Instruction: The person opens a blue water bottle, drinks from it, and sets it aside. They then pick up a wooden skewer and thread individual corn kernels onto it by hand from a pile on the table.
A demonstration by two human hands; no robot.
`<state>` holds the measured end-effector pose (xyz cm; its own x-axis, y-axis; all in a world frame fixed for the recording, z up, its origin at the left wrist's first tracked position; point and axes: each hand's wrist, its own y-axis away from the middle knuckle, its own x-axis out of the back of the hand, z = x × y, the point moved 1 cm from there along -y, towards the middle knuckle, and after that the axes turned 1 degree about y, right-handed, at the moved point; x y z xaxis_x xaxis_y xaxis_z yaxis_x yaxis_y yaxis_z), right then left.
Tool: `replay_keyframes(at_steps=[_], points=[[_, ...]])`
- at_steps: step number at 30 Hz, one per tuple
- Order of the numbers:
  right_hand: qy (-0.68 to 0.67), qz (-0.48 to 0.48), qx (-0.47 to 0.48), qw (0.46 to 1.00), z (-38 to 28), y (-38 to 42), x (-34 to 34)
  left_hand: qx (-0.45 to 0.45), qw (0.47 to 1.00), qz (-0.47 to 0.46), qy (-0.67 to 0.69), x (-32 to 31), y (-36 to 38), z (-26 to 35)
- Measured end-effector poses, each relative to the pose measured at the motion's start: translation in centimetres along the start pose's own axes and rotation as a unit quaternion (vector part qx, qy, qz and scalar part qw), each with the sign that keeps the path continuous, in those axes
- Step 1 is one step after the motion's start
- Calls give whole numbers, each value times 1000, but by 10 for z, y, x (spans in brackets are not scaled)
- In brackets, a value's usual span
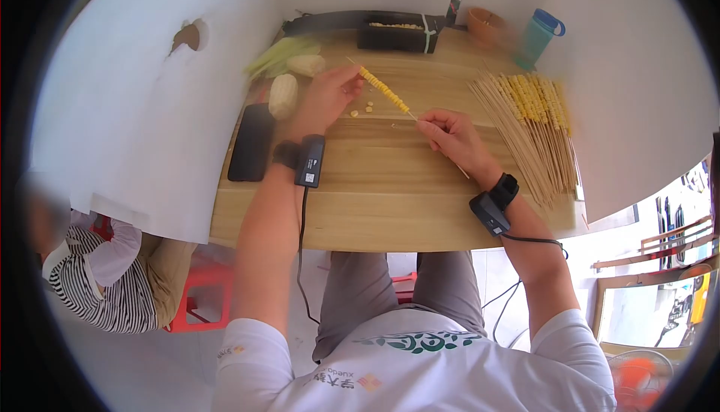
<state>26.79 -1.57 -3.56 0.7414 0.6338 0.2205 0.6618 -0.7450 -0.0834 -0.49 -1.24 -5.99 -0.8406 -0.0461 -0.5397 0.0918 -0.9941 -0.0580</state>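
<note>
A thin wooden skewer threaded with yellow corn kernels (pixel 384 90) slants across the middle of the table, between my hands. My left hand (pixel 332 95) is closed near its upper left end, fingertips at the top kernels. Thumb and fingers of my right hand (pixel 455 139) pinch the bare stick below the kernels, and the stick's lower end sticks out under the palm. A few loose kernels (pixel 368 109) lie on the wood beneath the skewer. Two pale cobs, one (pixel 283 97) upright and one (pixel 306 65) behind it, are beside my left hand.
At the right lie bare skewers (pixel 517 138) and several kernel-filled ones (pixel 534 101). A black box (pixel 397 34), an orange bowl (pixel 486 26) and a teal bottle (pixel 536 41) stand at the back. Green husks (pixel 279 55) and a black phone (pixel 251 143) are left. Another person (pixel 105 273) sits far left.
</note>
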Motion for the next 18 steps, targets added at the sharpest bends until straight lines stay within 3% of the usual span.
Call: replay_keyframes(at_steps=[1,5,18], points=[[0,-4,5,1000,0,-1,1,-21,999,0,-27,2,0,0],[10,-4,11,1000,5,-3,3,14,998,2,69,2,-2,2],[-5,-13,25,1000,9,-4,4,15,997,-25,68,12,-10,-3]])
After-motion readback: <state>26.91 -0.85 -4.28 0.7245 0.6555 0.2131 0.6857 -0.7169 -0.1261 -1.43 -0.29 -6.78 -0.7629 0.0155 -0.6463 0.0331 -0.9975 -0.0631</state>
